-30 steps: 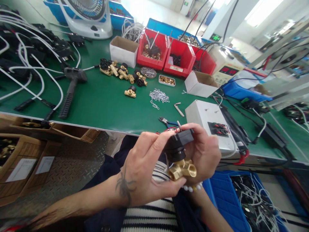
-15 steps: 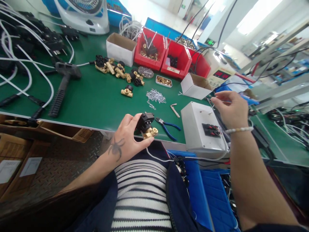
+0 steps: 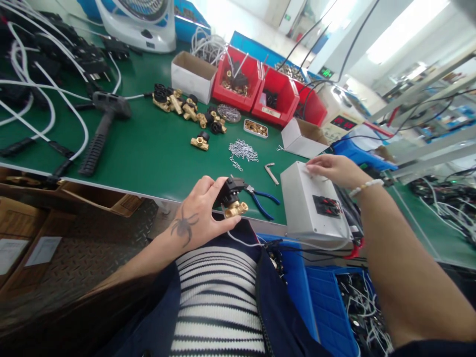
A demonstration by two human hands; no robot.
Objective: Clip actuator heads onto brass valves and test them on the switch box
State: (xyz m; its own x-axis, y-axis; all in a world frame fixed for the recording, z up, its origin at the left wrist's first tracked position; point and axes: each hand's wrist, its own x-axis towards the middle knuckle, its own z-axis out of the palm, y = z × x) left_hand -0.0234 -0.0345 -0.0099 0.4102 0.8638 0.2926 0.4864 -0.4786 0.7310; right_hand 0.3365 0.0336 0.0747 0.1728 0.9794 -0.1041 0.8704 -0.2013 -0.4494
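My left hand (image 3: 201, 210) is closed around a brass valve with a black actuator (image 3: 233, 196), held just over the bench's front edge. A thin white cable (image 3: 243, 242) hangs from it and runs toward the light grey control box (image 3: 300, 198). On top of that box, my right hand (image 3: 336, 171) has its fingertips pinched at a small toggle switch, mostly hidden by the fingers. Blue-handled pliers (image 3: 263, 202) lie between the valve and the box. Behind them are a bent metal key (image 3: 271, 173) and a heap of wire clips (image 3: 243, 149).
Several brass fittings (image 3: 189, 109) lie farther back beside red bins (image 3: 238, 94) and a white carton (image 3: 193, 82). A black hammer (image 3: 100, 131) rests on the left near tangled white cables. A power supply (image 3: 340, 111) stands at the back right. Blue crates (image 3: 327, 302) sit below the bench.
My right hand has moved left and down from beyond the grey box onto its switch. My left hand still holds the valve, almost in the same place.
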